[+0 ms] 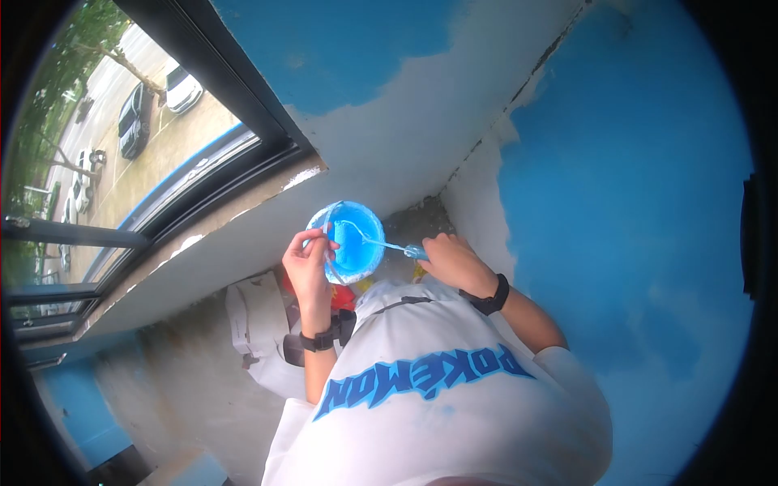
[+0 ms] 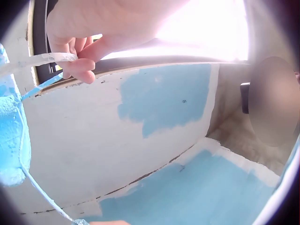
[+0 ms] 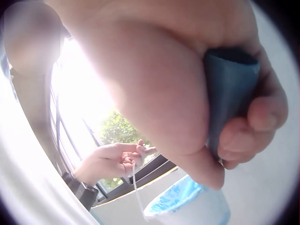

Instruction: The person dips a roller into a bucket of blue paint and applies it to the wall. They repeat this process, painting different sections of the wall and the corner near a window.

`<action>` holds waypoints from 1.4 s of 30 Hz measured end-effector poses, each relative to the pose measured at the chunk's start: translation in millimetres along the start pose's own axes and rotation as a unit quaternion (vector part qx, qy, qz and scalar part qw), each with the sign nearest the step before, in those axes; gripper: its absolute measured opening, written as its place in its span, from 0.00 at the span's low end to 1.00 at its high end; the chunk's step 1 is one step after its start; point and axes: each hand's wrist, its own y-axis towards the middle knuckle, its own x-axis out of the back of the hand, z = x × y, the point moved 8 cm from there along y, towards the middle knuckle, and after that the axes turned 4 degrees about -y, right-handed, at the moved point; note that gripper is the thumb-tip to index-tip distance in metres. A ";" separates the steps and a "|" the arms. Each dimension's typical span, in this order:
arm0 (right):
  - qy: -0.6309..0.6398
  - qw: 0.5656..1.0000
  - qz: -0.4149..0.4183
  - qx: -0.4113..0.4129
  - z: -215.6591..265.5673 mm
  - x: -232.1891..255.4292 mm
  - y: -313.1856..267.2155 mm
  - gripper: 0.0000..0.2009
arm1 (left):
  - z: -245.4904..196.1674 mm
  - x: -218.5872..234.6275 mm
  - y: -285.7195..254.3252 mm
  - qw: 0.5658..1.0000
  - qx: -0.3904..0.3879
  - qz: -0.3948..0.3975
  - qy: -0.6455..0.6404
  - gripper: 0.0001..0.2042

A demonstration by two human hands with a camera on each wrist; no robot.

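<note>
A small white bucket smeared with blue paint hangs in front of the person's waist. My left hand pinches its pale strap-like handle between thumb and fingers. In the right wrist view the bucket's outer wall shows below that hand. My right hand grips the blue-grey handle of a paint roller, fingers wrapped round it. The roller's thin bent wire reaches over the bucket's rim. Its paint-soaked sleeve is at the bucket's opening, coated in light blue.
A window with a dark frame stands at the left, above a rough sill. Partly painted blue walls meet in a corner ahead. A white, bent sheet-like object lies on the floor at the left.
</note>
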 end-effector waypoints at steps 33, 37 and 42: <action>0.285 0.951 -0.109 -0.045 -73.4 -64.4 0.2 0.09 | -8.4 -20.6 7.5 0.997 -0.007 -0.049 -0.060 0.16; 0.249 0.963 -0.097 -0.048 -71.2 -63.2 -0.3 0.08 | -8.8 -24.9 6.4 0.997 -0.004 -0.037 -0.065 0.16; 0.262 0.958 -0.105 -0.053 -68.5 -61.5 0.2 0.08 | -11.4 -29.3 6.1 0.997 0.001 -0.030 -0.067 0.16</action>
